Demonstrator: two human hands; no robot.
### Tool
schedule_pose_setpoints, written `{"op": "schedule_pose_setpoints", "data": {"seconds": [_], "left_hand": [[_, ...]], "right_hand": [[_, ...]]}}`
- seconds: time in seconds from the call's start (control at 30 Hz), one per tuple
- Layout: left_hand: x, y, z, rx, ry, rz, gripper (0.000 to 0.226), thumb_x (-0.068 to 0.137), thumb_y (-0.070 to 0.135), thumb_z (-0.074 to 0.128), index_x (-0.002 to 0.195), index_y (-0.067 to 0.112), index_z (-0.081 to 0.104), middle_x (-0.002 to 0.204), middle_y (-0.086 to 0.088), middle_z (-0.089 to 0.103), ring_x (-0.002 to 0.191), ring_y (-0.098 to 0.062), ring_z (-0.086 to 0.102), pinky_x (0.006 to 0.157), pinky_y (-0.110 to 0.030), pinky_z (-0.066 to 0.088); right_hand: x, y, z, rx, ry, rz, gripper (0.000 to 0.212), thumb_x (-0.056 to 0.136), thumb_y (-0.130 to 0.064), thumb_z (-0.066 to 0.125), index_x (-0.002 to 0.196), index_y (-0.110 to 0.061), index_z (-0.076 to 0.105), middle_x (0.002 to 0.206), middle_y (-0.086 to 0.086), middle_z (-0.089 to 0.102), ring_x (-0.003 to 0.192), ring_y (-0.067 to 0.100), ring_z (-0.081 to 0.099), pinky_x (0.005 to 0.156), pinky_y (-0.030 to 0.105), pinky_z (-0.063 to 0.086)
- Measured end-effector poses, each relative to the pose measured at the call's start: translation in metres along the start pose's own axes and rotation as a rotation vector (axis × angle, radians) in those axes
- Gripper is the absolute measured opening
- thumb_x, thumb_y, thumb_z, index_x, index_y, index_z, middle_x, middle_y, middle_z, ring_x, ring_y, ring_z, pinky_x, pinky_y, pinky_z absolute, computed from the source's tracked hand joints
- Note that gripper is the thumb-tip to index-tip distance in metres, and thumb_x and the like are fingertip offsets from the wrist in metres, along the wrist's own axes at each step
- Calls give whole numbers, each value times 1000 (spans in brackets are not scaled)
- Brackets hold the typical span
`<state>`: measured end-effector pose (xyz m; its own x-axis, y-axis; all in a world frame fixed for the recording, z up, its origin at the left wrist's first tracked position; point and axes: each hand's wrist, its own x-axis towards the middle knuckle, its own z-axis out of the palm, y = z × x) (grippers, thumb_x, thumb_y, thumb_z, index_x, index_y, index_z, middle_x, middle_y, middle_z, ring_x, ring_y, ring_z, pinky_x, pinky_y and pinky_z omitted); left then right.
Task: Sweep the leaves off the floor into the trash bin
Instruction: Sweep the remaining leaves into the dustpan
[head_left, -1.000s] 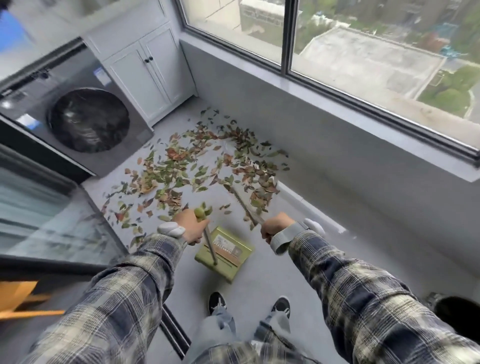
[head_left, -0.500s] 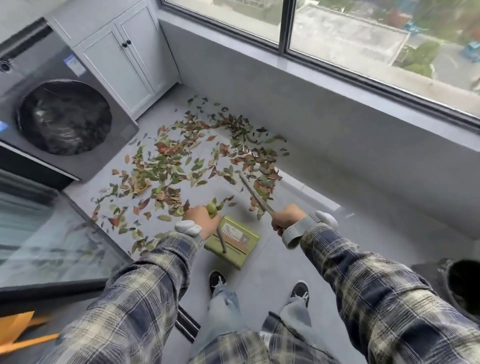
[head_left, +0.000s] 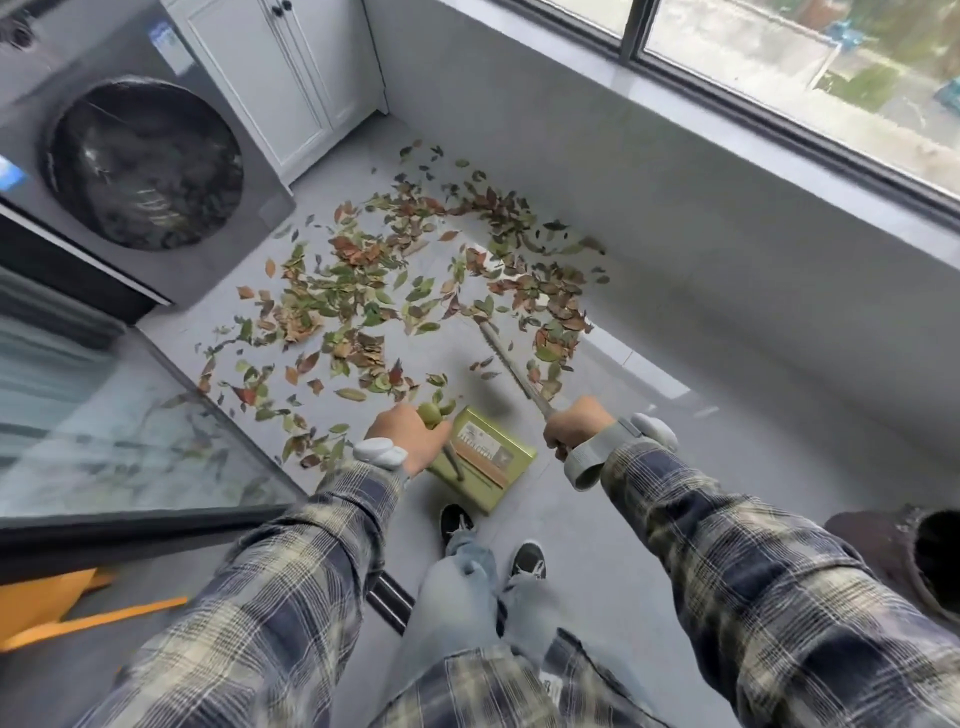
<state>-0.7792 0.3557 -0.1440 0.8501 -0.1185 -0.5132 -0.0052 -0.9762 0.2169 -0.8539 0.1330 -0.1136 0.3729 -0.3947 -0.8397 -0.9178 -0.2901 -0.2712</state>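
Green, brown and red leaves (head_left: 415, 291) lie scattered over the grey floor ahead of me. My left hand (head_left: 410, 434) is closed on the green-topped handle of an olive-green dustpan (head_left: 488, 457), which rests on the floor just in front of my shoes. My right hand (head_left: 574, 423) grips the grey handle of a broom (head_left: 509, 364); the stick runs away from me into the leaves near the wall, and its head is hard to make out. A dark trash bin (head_left: 914, 556) shows at the right edge, behind my right arm.
A grey front-loading washing machine (head_left: 140, 161) stands at the left, with white cabinet doors (head_left: 291, 78) beyond it. A glass sliding door (head_left: 104, 426) and its floor track are close on my left. A low wall under the window (head_left: 701, 208) bounds the right side.
The view has tilted down and moved forward toward the leaves. Both hands keep their hold; the dustpan and broom stay in about the same place in front of my feet.
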Motion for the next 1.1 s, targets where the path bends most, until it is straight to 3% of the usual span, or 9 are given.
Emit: {"op": "schedule_pose_setpoints", "data": {"seconds": [0.1,0.17,0.4,0.5,0.7,0.9,1.0,1.1], "left_hand": [[-22,-26,10,-15,35,-78,56,76,69,56,64,14,54,60,-3,51,47,-16,41,45,-23,28],[-33,-41,17,-49,33,-112,53,78,66,58,63,15,53,61,-3,53,48,-18,43,48,-24,32],[-54,-79,34,-111,77,-229,57,79,69,54,65,13,56,64,-6,55,58,-28,49,58,-28,40],[-55,-103,42,-115,45,-277,55,82,63,54,75,9,65,77,-13,67,64,-30,51,61,-29,42],[-53,-112,51,-144,47,-283,47,82,60,57,74,14,57,87,-18,70,81,-39,65,63,-29,40],[-51,-119,47,-171,58,-273,45,82,57,58,68,14,57,83,-17,70,80,-38,65,62,-28,39],[-52,-129,42,-205,92,-275,47,82,51,62,53,20,42,80,-19,70,76,-38,64,62,-27,38],[-53,-139,37,-196,76,-277,45,81,54,60,56,19,47,78,-17,68,65,-32,54,60,-27,39]], "right_hand": [[-9,-1,18,-48,-20,-30,4,75,-1,60,74,-1,57,88,18,69,78,28,65,70,33,52],[-14,0,29,-62,-43,-48,12,81,1,58,72,-2,50,84,16,61,75,27,58,66,32,46],[-17,-1,56,-124,-12,-80,15,86,0,59,75,-2,50,85,16,60,78,27,60,67,34,47],[-16,-9,79,-155,-2,-92,16,87,-2,58,73,-3,50,86,16,62,79,27,61,70,35,49],[-17,-17,96,-178,4,-78,21,92,-9,55,72,-3,49,83,15,63,78,29,65,67,34,49],[-23,-31,102,-268,-81,-84,4,85,-3,59,81,-2,60,79,12,63,74,25,61,68,31,49],[-26,-32,114,-318,-142,-67,10,86,-5,62,77,-6,58,80,9,61,74,23,57,68,29,45],[-26,-30,120,-312,-209,-48,8,88,-9,65,82,-4,63,80,10,63,74,25,57,69,29,45]]}}
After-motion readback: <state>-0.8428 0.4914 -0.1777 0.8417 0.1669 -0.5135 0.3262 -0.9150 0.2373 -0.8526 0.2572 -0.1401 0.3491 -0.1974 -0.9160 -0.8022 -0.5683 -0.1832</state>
